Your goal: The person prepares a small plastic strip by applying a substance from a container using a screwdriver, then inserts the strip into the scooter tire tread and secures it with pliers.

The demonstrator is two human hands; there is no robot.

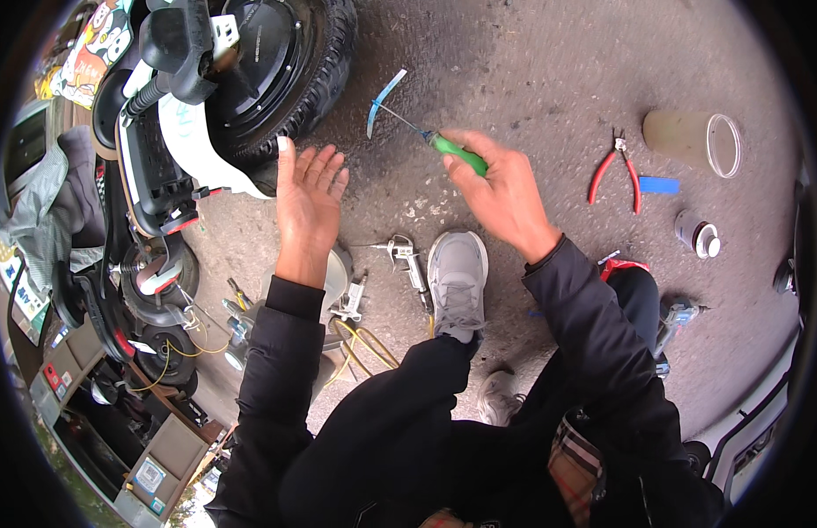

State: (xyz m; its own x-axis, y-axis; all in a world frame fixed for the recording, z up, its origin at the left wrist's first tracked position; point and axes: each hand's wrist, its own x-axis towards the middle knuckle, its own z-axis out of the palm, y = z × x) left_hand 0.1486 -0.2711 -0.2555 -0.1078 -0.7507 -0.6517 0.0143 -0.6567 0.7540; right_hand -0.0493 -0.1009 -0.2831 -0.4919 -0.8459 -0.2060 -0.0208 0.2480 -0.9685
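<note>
My right hand (503, 189) is wrapped round a green-handled tool (462, 155) with a thin metal shaft that points up and left. A narrow blue-and-white strip (388, 91) hangs across the tip of the shaft, bent at its middle. Close to the black knobbly tyre (325, 75) of a scooter wheel, my left hand (310, 198) is open with the palm turned up and nothing in it. The scooter's white mudguard (197, 145) curves along the wheel, just up and left of my left hand. How the strip is fixed to the tip is too small to tell.
Red-handled nippers (614, 174), a blue strip (659, 185), a tub of cloudy liquid (681, 141) and a small bottle (695, 232) are on the ground at right. An air blow gun (406, 260) with a yellow hose lies beside my grey shoe (457, 280). Scooter parts crowd the left.
</note>
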